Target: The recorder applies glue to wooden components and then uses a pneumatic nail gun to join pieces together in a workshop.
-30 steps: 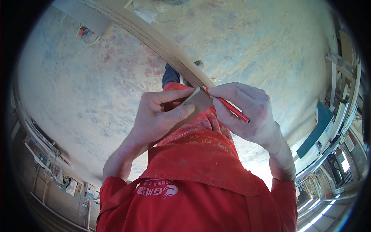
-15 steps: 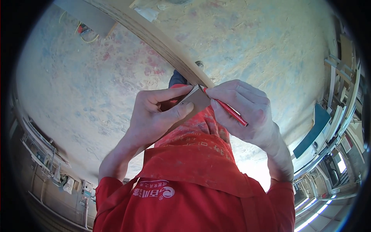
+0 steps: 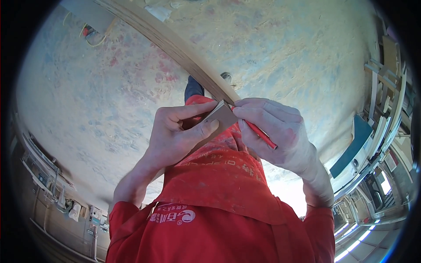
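Observation:
My left hand grips a brown strip of board with pale, layered edges, its thumb lying on the flat face and its fingers along the far edge. Part of the strip runs down behind that hand and is hidden. In my right hand is a slim red pen, pinched near its front end. The pen's front end meets the strip's upper right corner; its very tip is covered by my fingers. Just beyond both hands ends a long wood-grained panel, edge toward me.
Paint-stained floor spreads around me, and one shoe shows beside the panel. At the upper left lie a pale board and a yellow cord. A dark green panel and racks of boards stand at the right.
The strip's corner and the pen have shifted slightly downward in view, and the pen's back end has dipped a little left. Both holds stay the same. The surroundings have shifted slightly too.

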The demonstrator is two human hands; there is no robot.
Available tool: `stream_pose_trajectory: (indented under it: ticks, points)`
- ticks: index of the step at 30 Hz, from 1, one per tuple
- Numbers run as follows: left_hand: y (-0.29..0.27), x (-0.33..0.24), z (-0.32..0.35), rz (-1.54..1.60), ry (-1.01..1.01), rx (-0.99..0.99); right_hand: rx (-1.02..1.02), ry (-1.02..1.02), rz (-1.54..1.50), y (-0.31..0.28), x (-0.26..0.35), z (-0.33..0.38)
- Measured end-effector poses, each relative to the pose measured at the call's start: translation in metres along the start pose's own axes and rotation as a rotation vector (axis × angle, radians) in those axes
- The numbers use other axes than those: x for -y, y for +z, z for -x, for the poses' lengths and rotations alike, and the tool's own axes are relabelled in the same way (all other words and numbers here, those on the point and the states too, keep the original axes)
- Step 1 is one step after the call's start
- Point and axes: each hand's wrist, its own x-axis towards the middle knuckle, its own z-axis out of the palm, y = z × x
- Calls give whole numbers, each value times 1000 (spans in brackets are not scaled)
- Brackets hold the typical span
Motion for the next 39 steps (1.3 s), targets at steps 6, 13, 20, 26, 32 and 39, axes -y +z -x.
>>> stream_pose_trajectory:
  ticks: [6, 13, 20, 26, 32, 39]
  points:
    - [29, 23, 10, -9, 26, -5, 15, 43, -33, -4, -3, 37]
    - [50, 44, 19, -12, 24, 0, 11, 21, -17, -6, -6, 67]
    - [65, 51, 20, -68, -9, 23, 63, 66, 0, -10, -10, 85]
    - [87, 54, 29, -282, 15, 194, -57, 225, 5, -25, 9, 116]
    - [60, -2, 63, -627, 315, 251, 73, 151, -140, -9, 30, 100]
    - [-5, -37, 99, -704, 447, -9, 205, 304, -527, 25, 59, 16]
